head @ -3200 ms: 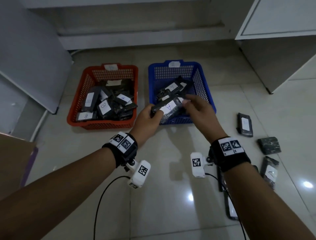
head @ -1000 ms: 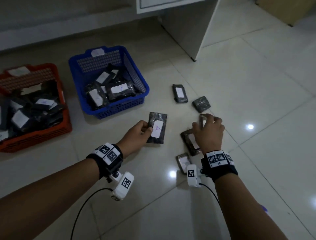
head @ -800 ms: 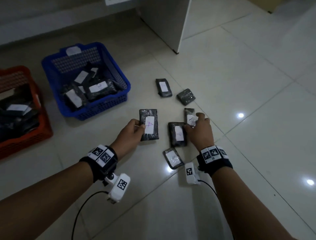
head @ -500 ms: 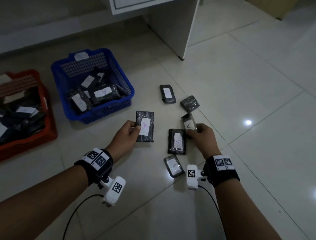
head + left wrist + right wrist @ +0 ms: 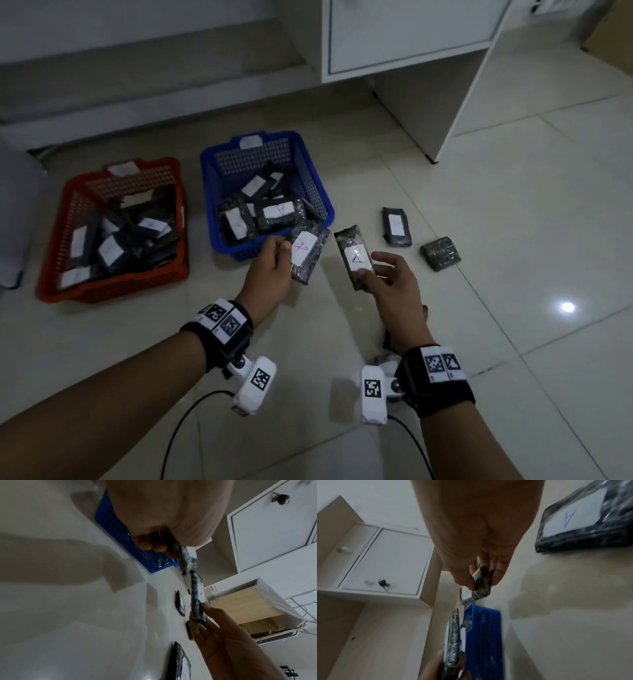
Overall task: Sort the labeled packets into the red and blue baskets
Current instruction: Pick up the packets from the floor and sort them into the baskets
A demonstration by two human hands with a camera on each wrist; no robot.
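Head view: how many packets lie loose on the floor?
2: a labelled packet right of the blue basket, an unlabelled packet further right; more may be hidden.

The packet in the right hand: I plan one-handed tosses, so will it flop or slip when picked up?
The packet probably stays stiff: pinched at one end by the right hand, it juts out unbent. Its shiny wrap may be slippery. Being flat, it should not roll.

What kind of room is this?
Probably an office or storeroom. There is a tiled floor, a white cabinet with a key in its door, and packets being sorted into a red basket and a blue basket.
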